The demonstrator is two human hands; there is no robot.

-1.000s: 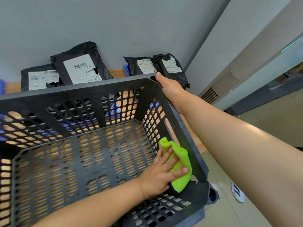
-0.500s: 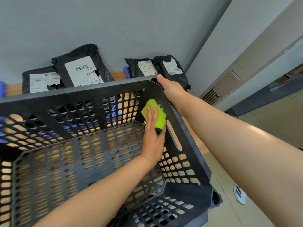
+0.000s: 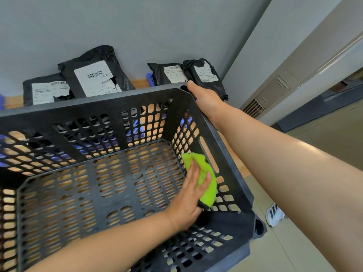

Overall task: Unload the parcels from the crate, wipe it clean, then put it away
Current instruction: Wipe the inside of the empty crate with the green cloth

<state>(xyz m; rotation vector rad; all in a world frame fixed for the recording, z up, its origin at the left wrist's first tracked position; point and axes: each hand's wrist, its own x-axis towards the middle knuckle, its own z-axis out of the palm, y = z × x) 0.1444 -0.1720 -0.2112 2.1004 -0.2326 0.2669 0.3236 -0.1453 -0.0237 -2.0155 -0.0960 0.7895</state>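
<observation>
Head | crate (image 3: 98, 104) black, perforated | left hand (image 3: 188, 201) presses green cloth (image 3: 202, 163)

One black perforated crate (image 3: 98, 104) is in view, with four black labelled parcels (image 3: 47, 89) (image 3: 96, 75) (image 3: 169, 74) (image 3: 206, 75) in a row behind it. Inside the crate is one green cloth (image 3: 206, 179). Two hands show, the left hand (image 3: 188, 201) within the crate and the right hand (image 3: 206, 101) at its far right corner, and one white striped shoe (image 3: 275, 213) lies right of the crate.

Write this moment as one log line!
step: wipe crate side | left hand: presses green cloth | right hand: grips crate rim | parcels: outside crate
</observation>
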